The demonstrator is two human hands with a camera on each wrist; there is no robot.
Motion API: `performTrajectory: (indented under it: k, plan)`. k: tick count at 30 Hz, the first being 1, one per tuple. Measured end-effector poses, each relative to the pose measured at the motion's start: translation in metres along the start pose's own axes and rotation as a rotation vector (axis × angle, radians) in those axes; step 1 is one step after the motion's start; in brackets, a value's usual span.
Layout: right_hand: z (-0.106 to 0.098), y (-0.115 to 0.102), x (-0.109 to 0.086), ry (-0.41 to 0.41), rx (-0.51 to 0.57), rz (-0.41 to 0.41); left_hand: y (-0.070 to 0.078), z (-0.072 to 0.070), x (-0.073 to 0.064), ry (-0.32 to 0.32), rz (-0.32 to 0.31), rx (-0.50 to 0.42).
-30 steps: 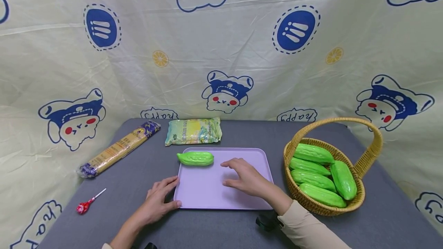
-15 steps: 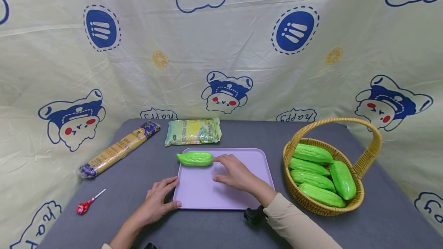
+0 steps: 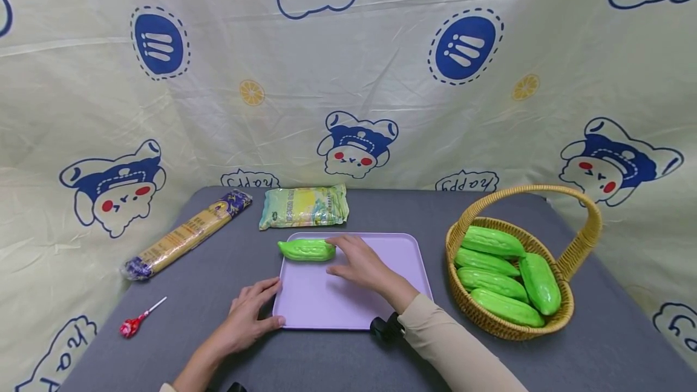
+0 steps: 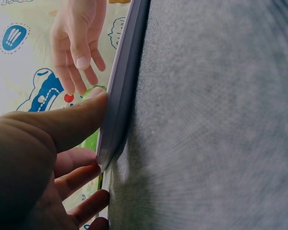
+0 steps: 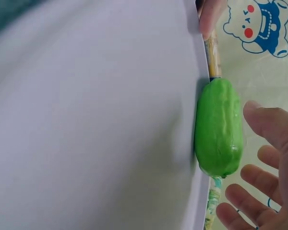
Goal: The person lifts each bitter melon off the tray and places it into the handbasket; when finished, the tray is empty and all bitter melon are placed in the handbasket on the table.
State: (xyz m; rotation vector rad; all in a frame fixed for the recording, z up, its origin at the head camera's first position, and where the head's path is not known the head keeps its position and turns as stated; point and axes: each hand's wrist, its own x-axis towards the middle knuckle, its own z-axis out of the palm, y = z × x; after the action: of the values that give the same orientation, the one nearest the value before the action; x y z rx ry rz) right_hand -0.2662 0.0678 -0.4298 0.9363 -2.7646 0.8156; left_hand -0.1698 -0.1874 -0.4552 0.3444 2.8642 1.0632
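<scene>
A lilac tray (image 3: 376,307) lies on the table in front of me. At its far left, one glossy, ridged green bitter melon (image 3: 306,250) lies with its pointed end past the rim. My left hand (image 3: 247,317) rests against the tray's left edge, thumb and fingertips touching the rim near the front corner. Over the tray, my right hand (image 3: 362,264) is beside the melon's right end, fingers spread and loosely bent. In the right wrist view the right hand (image 5: 269,177) shows a gap between thumb and melon (image 5: 219,128); nothing is held.
A wicker basket (image 3: 514,333) with a tall handle holds several more green bitter melons (image 3: 492,283) at the right. Behind the tray lies a green-yellow packet (image 3: 305,207). Farther left are a long yellow-and-blue pack (image 3: 187,235) and a red lollipop (image 3: 130,326).
My right hand has moved left across the tray, up to the right end of the bitter melon. The left hand and the tray have stayed put.
</scene>
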Motion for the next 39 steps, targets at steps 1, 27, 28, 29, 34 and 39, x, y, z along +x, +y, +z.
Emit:
performTrajectory:
  k: [1,27,28,29,34,39]
  plan:
    - [0.001,0.000,0.001,0.002,-0.003,-0.001,0.000,0.000,0.000,0.000,-0.001,0.000]
    - [0.016,0.001,0.025,-0.028,-0.009,0.056,0.000,0.002,-0.001,0.018,-0.003,0.017]
    - [0.016,0.002,0.025,-0.028,-0.011,0.057,0.001,0.002,-0.001,0.017,-0.003,0.017]
    - [0.017,0.002,0.025,-0.030,-0.008,0.061,0.001,0.002,-0.001,0.017,-0.003,0.017]
    - [0.020,0.005,0.026,-0.040,-0.013,0.063,0.000,0.001,-0.001,0.018,-0.004,0.014]
    - [0.022,0.005,0.026,-0.042,-0.011,0.063,0.000,0.002,0.000,0.014,-0.004,0.011]
